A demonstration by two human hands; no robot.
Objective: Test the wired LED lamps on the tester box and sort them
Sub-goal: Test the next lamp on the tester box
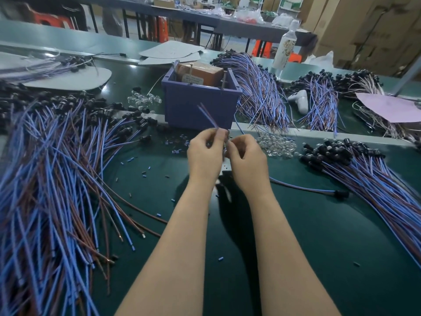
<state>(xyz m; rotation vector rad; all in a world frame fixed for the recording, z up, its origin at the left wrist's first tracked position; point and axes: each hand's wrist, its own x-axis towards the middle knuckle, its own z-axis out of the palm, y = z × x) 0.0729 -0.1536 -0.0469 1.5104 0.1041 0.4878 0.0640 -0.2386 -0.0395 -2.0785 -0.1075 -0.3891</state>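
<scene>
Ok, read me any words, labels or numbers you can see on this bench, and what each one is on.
No text here is legible.
White label on the brown block in the purple plastic bin: too blurred to read.
Patterned wrap on the white bottle: blurred, unreadable.

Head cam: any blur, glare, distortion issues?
Head view: wide-angle bowing along the belt edges; motion blur on the wired lamp leads above the left hand and on the far-left wire pile; glare patch on the green mat near the cardboard; arm shadow darkens the mat below the wrists.
</scene>
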